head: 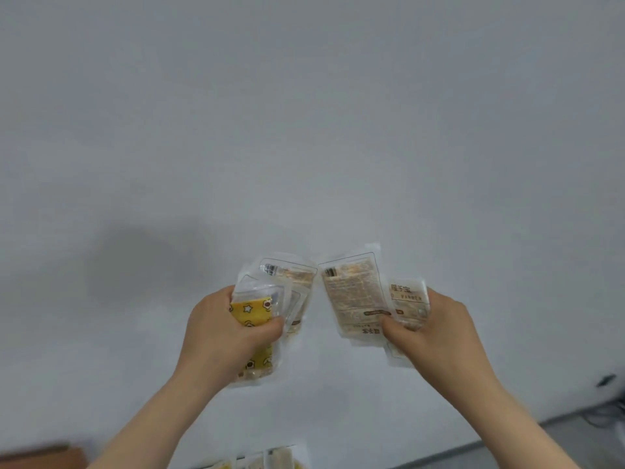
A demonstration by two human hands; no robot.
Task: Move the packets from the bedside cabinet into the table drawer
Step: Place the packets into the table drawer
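Both hands are raised in front of a plain white wall. My left hand (230, 333) grips a fanned bunch of clear packets (287, 282); the front one shows a yellow pad with stars. My right hand (436, 330) grips other packets (355, 292), the nearest one with beige printed text facing me and another behind it by my fingers. The two bunches almost touch at their top corners. More packets (270, 460) peek in at the bottom edge. The cabinet top and the table drawer are out of view.
A brown wooden edge (44, 456) shows at the bottom left corner. At the bottom right lie a strip of grey floor (541, 445) and some dark cables (608, 407) by the wall.
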